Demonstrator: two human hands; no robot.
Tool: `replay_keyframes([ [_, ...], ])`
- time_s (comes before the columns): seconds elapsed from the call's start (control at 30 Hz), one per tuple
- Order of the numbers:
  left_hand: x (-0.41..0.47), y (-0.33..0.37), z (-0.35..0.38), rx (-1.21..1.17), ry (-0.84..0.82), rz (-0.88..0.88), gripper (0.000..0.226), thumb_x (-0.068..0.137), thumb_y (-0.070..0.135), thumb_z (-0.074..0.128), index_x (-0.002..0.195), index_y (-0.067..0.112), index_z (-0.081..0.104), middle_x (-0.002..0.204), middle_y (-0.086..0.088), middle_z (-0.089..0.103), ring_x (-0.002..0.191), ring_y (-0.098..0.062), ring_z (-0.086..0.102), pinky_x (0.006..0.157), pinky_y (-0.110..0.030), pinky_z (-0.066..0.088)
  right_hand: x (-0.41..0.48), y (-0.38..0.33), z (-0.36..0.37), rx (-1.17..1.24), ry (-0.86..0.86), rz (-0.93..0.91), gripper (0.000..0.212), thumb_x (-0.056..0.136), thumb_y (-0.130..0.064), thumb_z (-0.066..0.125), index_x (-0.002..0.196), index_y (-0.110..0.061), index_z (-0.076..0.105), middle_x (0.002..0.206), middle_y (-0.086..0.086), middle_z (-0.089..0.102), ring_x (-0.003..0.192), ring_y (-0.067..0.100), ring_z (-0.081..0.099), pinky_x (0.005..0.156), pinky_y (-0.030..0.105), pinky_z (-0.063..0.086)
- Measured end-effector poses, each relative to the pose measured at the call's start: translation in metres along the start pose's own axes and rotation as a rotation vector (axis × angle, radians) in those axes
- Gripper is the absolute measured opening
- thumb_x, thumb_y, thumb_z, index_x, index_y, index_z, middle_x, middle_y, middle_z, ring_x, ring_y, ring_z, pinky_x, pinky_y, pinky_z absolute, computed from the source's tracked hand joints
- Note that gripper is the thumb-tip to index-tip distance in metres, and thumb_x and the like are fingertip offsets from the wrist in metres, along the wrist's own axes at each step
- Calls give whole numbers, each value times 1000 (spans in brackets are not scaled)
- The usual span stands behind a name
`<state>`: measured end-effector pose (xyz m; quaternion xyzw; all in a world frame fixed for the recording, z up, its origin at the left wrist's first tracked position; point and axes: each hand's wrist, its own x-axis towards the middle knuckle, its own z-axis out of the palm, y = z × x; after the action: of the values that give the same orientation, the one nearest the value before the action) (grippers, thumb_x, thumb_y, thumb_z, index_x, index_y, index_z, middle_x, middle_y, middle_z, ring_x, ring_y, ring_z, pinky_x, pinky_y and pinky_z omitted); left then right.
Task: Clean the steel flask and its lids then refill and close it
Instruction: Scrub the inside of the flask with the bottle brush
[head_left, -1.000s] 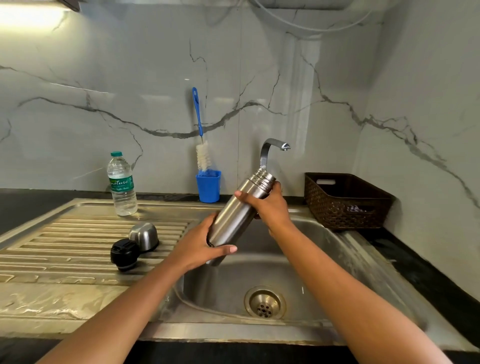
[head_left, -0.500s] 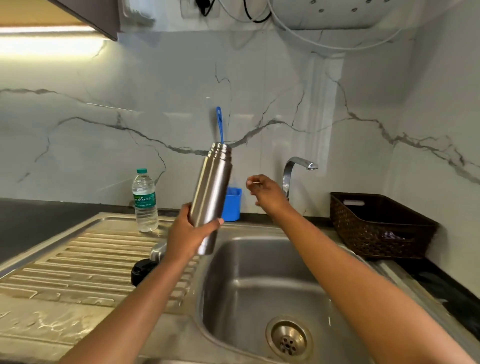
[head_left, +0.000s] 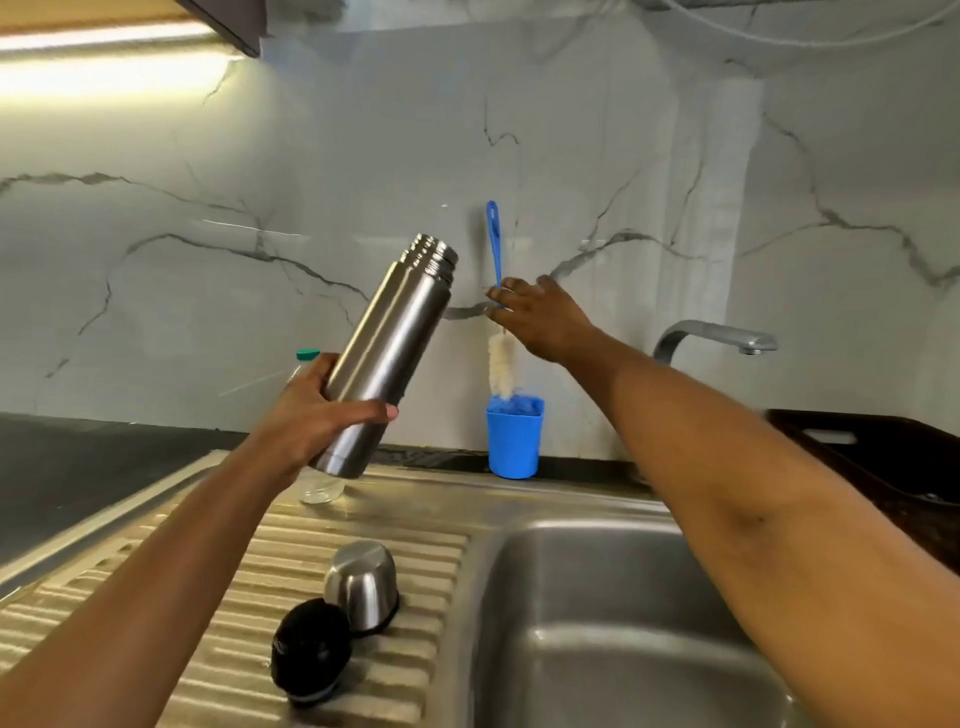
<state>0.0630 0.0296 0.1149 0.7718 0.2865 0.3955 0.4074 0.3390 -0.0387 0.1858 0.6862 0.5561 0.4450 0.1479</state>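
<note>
Marble wall panels are seen behind a steel sink (head_left: 597, 597) and its ribbed drainboard (head_left: 208, 597). At centre frame the right hand (head_left: 545, 322) is stretched toward the wall, and the handle of the brush (head_left: 502, 366) is pinched between its thumb and fingertips, while the bristle end is seen just at the mouth of the blue cup (head_left: 514, 441) below. Left of it, the open flask (head_left: 387, 358) is gripped near its base by the left hand (head_left: 317, 415) and held tilted in the air, mouth toward the upper right. A water bottle (head_left: 307, 355) is mostly hidden behind that hand. Lower down on the drainboard, the steel lid (head_left: 362, 582) and the black lid (head_left: 310, 657) are set touching each other. A tap (head_left: 711, 335) is seen at the right, with a dark basket (head_left: 883, 467) beyond it at the frame edge. Fetching the brush is judged to be the step in hand. It is best done by lifting the brush straight up so the cup is not tipped, with the grip shifted into a fuller hold. The flask should be brought over the basin and its mouth lined up with the bristles before they are pushed in.
</note>
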Motion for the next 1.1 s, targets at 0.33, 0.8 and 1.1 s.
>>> replay_keyframes([
  [0.33,17,-26,-12,59,-77,-3,78,61,28,86,123,31,39,102,1,53,88,-19,57,60,-29,47,55,12,-11,-258,-211,-23,24,88,-15,60,111,-22,63,120,1,55,121,25,43,103,46,29],
  [0.8,13,-20,-12,37,-62,-10,101,42,43,76,133,26,37,103,0,54,87,-21,57,61,-30,48,21,42,-16,-50,-191,89,12,88,-18,62,96,-27,66,104,3,61,107,24,48,89,37,33],
  [1.1,11,-26,-2,-36,-82,-36,88,51,34,82,127,26,39,99,1,54,85,-19,57,60,-28,45,12,64,-35,-61,-102,175,13,89,-19,62,98,-25,69,100,3,64,109,22,47,88,39,35],
])
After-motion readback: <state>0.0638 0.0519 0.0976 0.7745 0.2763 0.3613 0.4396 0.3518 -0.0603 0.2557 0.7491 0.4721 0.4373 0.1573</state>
